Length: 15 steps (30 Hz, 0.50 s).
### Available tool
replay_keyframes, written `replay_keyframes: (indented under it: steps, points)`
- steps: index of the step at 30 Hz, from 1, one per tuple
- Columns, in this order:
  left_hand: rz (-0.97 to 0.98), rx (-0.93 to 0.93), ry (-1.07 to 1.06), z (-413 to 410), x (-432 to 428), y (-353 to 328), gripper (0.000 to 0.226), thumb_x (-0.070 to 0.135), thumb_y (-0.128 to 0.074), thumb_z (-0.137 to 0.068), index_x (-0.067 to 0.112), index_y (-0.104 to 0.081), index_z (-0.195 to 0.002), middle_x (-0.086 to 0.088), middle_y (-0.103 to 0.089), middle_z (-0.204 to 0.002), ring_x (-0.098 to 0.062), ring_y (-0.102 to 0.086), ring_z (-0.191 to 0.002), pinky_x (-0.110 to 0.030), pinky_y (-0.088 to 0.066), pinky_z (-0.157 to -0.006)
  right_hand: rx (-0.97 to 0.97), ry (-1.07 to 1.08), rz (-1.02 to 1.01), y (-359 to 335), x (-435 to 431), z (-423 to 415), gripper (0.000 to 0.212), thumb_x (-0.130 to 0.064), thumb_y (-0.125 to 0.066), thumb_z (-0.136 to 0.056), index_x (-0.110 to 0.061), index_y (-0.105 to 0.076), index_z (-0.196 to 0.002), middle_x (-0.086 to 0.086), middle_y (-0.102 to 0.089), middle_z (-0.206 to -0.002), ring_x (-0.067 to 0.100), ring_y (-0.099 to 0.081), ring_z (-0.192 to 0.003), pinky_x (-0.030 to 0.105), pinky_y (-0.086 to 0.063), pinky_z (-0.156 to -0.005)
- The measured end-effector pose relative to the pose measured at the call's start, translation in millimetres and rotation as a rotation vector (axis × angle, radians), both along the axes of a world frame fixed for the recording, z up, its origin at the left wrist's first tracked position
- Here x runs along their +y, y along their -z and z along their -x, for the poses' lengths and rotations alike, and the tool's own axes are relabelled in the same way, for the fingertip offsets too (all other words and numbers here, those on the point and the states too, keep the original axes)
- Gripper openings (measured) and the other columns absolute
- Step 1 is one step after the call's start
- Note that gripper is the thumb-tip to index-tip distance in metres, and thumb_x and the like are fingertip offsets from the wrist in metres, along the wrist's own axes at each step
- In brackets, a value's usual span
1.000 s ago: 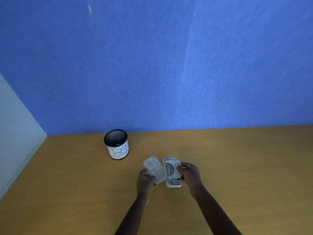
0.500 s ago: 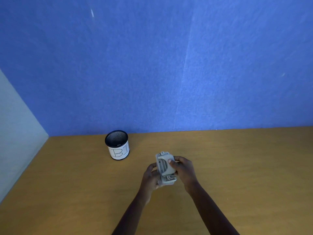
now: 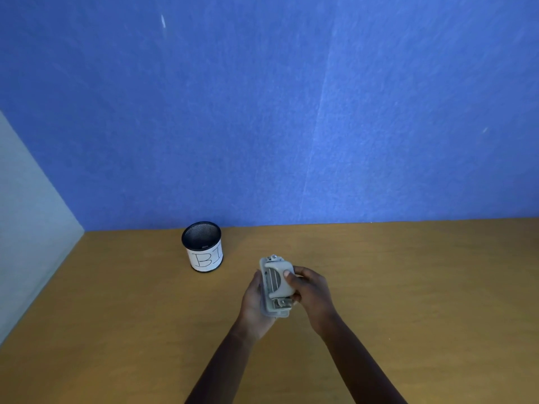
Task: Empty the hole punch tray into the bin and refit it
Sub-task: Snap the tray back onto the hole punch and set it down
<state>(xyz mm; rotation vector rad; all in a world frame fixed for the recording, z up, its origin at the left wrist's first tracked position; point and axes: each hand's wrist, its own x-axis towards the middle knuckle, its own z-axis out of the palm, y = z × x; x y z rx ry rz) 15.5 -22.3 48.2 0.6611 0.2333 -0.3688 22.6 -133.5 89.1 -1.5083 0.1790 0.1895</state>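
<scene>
A grey hole punch [image 3: 277,284] is held upright above the wooden table, its lever side facing me. My right hand [image 3: 313,298] grips it from the right with the thumb across the lever. My left hand [image 3: 255,304] cups its left and back side, where the clear tray lies against the base, mostly hidden. The bin [image 3: 203,246], a black mesh cup with a white label, stands on the table to the upper left of my hands, apart from them.
The wooden table [image 3: 408,287] stretches to both sides. A blue felt wall [image 3: 291,112] closes the back. A pale panel [image 3: 26,228] bounds the left side.
One second ago my left hand held the clear tray apart, to the left of the punch. The tray has since been brought against the punch's base, and both hands now close around the punch.
</scene>
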Motion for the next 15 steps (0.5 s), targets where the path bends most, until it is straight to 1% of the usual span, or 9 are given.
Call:
replay_keyframes:
  steps: [2, 5, 7, 10, 15]
  points:
    - [0.030, 0.002, -0.031, 0, 1, -1, 0.050, 0.044, -0.024, -0.096, 0.014, -0.065, -0.100, -0.005, -0.072, -0.078, -0.018, -0.065, -0.066, -0.030, -0.048, -0.059, 0.017, 0.007, -0.050, -2, 1, 2, 0.009, -0.003, -0.058, -0.087, -0.001, -0.065, -0.092, 0.012, -0.062, -0.075, 0.021, -0.057, -0.068, 0.029, -0.049, -0.059]
    - [0.053, 0.002, -0.072, 0, 0, -1, 0.048, 0.044, -0.027, -0.096, 0.015, -0.065, -0.098, -0.005, -0.071, -0.077, -0.017, -0.064, -0.063, -0.027, -0.050, -0.052, 0.014, 0.008, -0.071, -5, 4, 4, 0.008, -0.003, -0.058, -0.087, -0.005, -0.065, -0.088, 0.013, -0.062, -0.076, 0.024, -0.058, -0.073, 0.034, -0.051, -0.065]
    - [0.048, -0.014, -0.080, 0, -1, 0, 0.048, 0.044, -0.026, -0.096, 0.015, -0.064, -0.099, -0.005, -0.069, -0.077, -0.017, -0.064, -0.061, -0.026, -0.050, -0.049, -0.001, 0.003, -0.065, -6, 5, 6, 0.008, -0.002, -0.057, -0.087, -0.005, -0.065, -0.088, 0.011, -0.063, -0.074, 0.022, -0.058, -0.070, 0.034, -0.050, -0.065]
    - [0.037, -0.048, -0.091, 0, -2, 2, 0.051, 0.045, -0.022, -0.097, 0.016, -0.063, -0.100, -0.003, -0.072, -0.076, -0.015, -0.065, -0.059, -0.025, -0.050, -0.045, -0.022, 0.007, -0.052, -7, 6, 8, 0.011, -0.002, -0.057, -0.087, 0.000, -0.065, -0.095, 0.009, -0.062, -0.071, 0.017, -0.058, -0.065, 0.030, -0.050, -0.062]
    - [-0.040, -0.072, -0.103, 1, -3, 2, 0.055, 0.049, -0.017, -0.096, 0.024, -0.065, -0.098, 0.000, -0.076, -0.077, -0.013, -0.069, -0.062, -0.026, -0.052, -0.049, -0.062, -0.017, -0.031, -7, 5, 14, 0.011, -0.002, -0.057, -0.087, -0.004, -0.065, -0.094, 0.011, -0.064, -0.077, 0.017, -0.060, -0.067, 0.028, -0.051, -0.062]
